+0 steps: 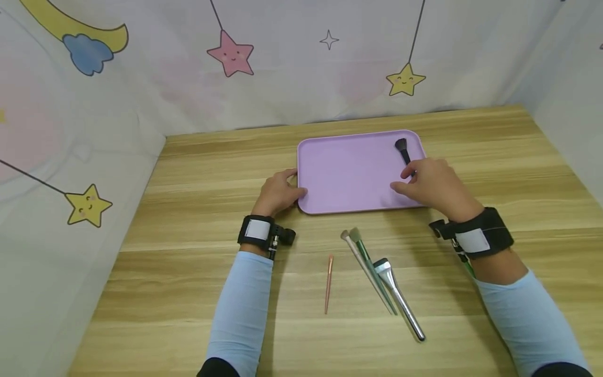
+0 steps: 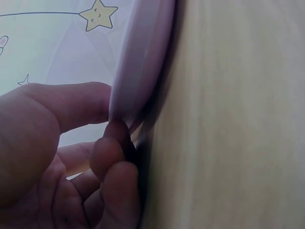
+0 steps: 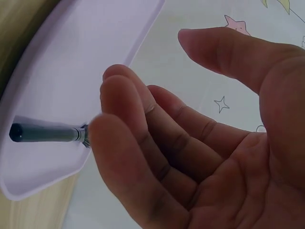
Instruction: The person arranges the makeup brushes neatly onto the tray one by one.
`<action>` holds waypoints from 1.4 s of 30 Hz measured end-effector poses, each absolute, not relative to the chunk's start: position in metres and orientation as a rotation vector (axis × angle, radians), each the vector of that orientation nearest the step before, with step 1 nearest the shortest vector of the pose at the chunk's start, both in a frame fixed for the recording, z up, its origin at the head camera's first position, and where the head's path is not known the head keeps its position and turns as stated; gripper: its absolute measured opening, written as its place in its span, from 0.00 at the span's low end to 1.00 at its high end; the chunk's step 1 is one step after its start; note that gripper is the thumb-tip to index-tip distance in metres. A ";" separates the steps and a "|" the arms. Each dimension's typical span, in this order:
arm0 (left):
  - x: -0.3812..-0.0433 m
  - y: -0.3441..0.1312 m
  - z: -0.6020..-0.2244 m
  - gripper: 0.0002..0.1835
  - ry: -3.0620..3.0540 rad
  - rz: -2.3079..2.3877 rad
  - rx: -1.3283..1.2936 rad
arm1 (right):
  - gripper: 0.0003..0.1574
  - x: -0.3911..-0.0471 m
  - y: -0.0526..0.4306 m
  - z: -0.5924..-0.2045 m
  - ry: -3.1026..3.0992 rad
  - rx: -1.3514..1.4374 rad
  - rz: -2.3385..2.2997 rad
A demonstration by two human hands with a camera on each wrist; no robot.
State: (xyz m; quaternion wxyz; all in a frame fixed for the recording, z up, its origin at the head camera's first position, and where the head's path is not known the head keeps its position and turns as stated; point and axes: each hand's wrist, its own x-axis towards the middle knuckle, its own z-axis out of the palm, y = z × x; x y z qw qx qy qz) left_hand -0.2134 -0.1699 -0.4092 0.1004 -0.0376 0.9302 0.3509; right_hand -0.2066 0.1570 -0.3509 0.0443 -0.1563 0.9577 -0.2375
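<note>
A purple tray point(image 1: 348, 173) is at the back of the wooden table. My left hand point(image 1: 279, 192) grips its left end, thumb over the rim and fingers curled at the underside, as the left wrist view shows. On the tray's right side lies a black makeup brush point(image 1: 402, 146), bristles toward the back. Over that brush hovers my right hand point(image 1: 435, 183), thumb and fingers apart and loosely bent, holding nothing. It covers the brush's lower part in the head view, while the right wrist view shows the dark handle point(image 3: 47, 133) lying on the tray, beyond the fingertips.
Several brushes lie in front of the tray: a small pink brush point(image 1: 328, 283), a slim pale-handled brush point(image 1: 365, 264) beside a green brush point(image 1: 361, 248), and a wide flat silver brush point(image 1: 400, 301). A printed cloth point(image 1: 292, 94) hangs behind the table point(image 1: 202, 272).
</note>
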 end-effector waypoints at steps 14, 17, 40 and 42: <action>-0.214 -0.171 -0.410 0.34 2.787 1.007 -0.073 | 0.24 -0.193 0.155 -0.351 2.866 -0.542 -0.729; -0.215 -0.170 -0.409 0.33 2.805 0.989 -0.046 | 0.25 -0.191 0.154 -0.351 2.861 -0.555 -0.725; -0.216 -0.170 -0.409 0.33 2.813 0.999 -0.057 | 0.29 -0.179 0.153 -0.353 2.811 -0.666 -0.658; -0.216 -0.170 -0.408 0.34 2.815 1.003 -0.060 | 0.30 -0.179 0.153 -0.353 2.793 -0.676 -0.654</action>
